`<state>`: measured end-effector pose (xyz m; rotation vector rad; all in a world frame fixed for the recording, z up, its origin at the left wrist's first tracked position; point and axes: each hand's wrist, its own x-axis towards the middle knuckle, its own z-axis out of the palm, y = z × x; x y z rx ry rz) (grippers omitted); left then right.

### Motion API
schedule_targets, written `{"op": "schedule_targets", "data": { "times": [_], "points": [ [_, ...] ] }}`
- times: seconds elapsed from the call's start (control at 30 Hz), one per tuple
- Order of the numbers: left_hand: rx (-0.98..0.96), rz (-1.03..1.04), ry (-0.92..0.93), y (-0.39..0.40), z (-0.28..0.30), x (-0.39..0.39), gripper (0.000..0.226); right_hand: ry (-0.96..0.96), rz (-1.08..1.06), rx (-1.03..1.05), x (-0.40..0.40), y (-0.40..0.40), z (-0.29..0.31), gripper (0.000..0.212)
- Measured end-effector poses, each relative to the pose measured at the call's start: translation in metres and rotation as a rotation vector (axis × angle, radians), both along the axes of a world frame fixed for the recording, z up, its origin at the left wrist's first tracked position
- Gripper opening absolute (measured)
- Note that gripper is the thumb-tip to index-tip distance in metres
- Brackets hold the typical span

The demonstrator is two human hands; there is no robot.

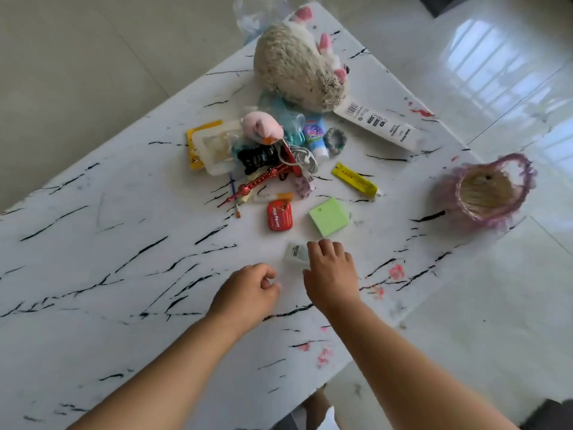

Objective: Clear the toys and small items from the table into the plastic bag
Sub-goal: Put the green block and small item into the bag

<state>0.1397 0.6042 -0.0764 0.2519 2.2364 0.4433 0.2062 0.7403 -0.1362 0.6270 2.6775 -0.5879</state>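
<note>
Beside the green pad [329, 216], red tin [279, 216] reads "Lucky Kiss".

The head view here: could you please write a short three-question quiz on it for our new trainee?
1. True or false: the red tin lies inside the basket.
2. Which hand reaches the small clear box? A) left B) right
3. What colour is the block beside the tin?

Key:
1. False; the tin lies on the table, apart from the basket.
2. B; the right hand is at the box, and the left hand is curled beside it.
3. Green.
</note>
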Motion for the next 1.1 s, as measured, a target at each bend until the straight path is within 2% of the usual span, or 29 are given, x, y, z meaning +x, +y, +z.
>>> {"op": "schedule_targets", "data": {
  "times": [0.13,0.3,0.43,0.53,0.63,0.7,0.8,0.97,1.1],
  "points": [
    [0.016,-0.097,0.082,0.017,-0.031,-0.02,0.03,-0.017,0.007,0.021,0.002,-0.003,-0.032,0.036],
    [0.104,-0.224,0.23,0.056,-0.058,-0.032,0.04,0.021,-0.276,-0.105,0.031,0.007,-0.033,0.036],
    [0.179,-0.292,0.348,0.1,-0.078,-0.034,0.056,0.042,-0.437,-0.137,0.056,0.021,-0.025,0.037],
    [0.119,-0.362,0.39,0.123,-0.095,-0.03,0.069,0.049,-0.504,-0.136,0.071,0.028,-0.022,0.039],
    [0.09,-0.391,0.463,0.127,-0.103,-0.025,0.062,0.073,-0.568,-0.14,0.084,0.031,-0.017,0.041],
    [0.062,-0.402,0.501,0.123,-0.1,-0.024,0.055,0.107,-0.591,-0.138,0.09,0.031,-0.012,0.039],
    [0.023,-0.344,0.43,0.11,-0.085,-0.011,0.056,0.145,-0.647,-0.152,0.102,0.026,0.001,0.039],
    [0.093,-0.255,0.324,0.066,-0.034,0.03,0.053,0.203,-0.783,-0.238,0.126,0.006,0.038,0.039],
    [0.15,-0.353,0.297,0.028,0.015,0.059,0.05,0.231,-0.897,-0.28,0.156,-0.021,0.076,0.038]
  ]
}}
